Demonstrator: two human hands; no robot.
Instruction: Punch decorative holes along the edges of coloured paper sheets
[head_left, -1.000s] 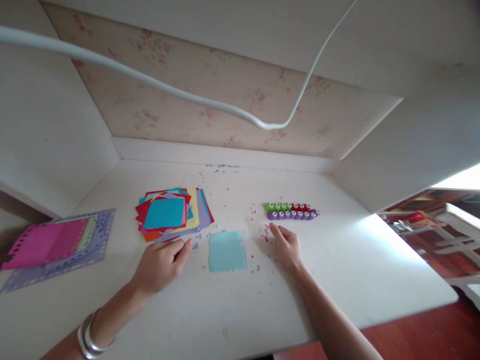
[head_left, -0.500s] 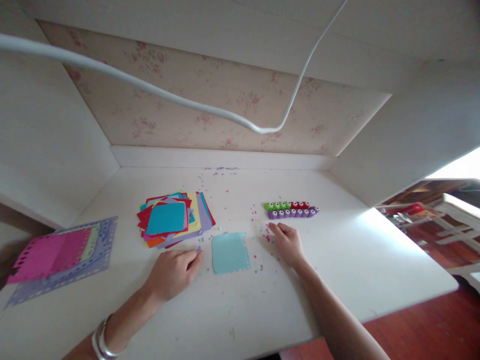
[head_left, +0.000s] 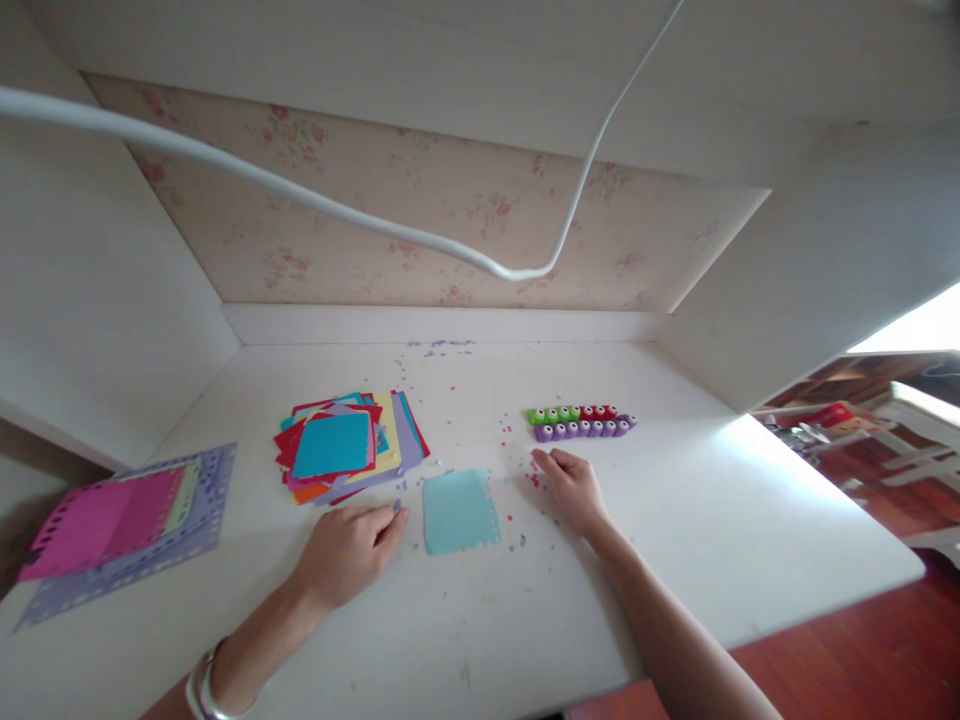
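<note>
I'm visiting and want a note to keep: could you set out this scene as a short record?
Left hand: curled, left of the pale blue sheet
Right hand: curled, near pink bits
Pale blue sheet: flat on the white table, right edge notched
Beyond left hand: stack of coloured sheets
Beyond right hand: green, red and purple eyed figures

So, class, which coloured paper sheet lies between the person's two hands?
The pale blue squarish paper sheet, lying apart; the others overlap in the multicoloured paper stack and pink-topped paper stack, farther left.
</note>
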